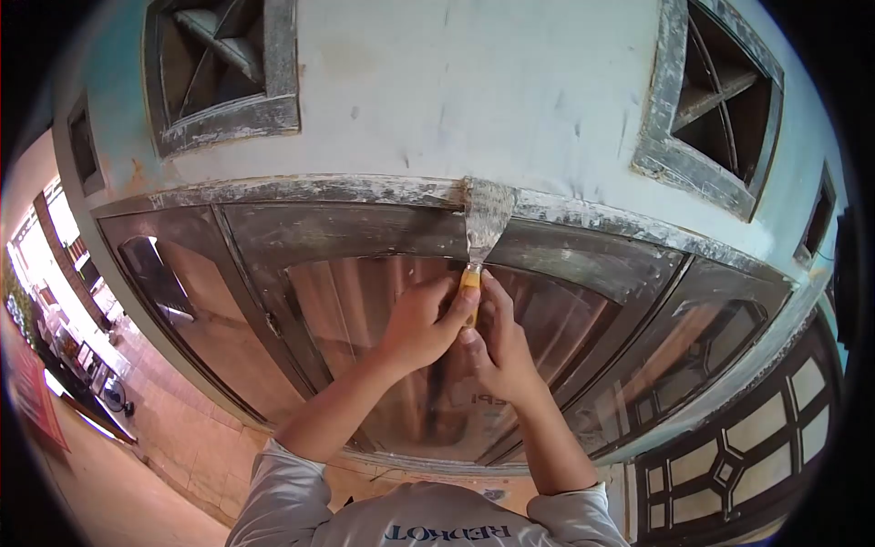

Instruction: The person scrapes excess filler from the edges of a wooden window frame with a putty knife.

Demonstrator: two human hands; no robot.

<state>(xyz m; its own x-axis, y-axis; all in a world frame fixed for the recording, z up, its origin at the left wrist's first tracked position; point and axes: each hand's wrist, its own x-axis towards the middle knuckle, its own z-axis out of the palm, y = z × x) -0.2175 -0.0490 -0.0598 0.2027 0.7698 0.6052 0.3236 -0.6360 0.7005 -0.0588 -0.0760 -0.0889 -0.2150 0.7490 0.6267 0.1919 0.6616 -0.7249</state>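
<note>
A scraper (489, 219) with a wide, whitish-smeared metal blade and a yellow handle points upward in the middle of the head view. Its blade lies against the worn top rail (365, 190) of a brown wooden window frame. My left hand (428, 319) is closed round the handle, thumb along it. From the other side, my right hand (497, 337) also grips the handle, just under the blade. Flaked white and grey patches cover the rail. Part of the handle is hidden by my fingers.
Above the rail rises a pale, stained wall (474, 91) with a square vent (228, 114) at left and another vent (697, 169) at right. Glass panes (365, 310) fill the window below. A dark panelled door (747, 456) stands at lower right, and a tiled floor (182, 410) stretches at left.
</note>
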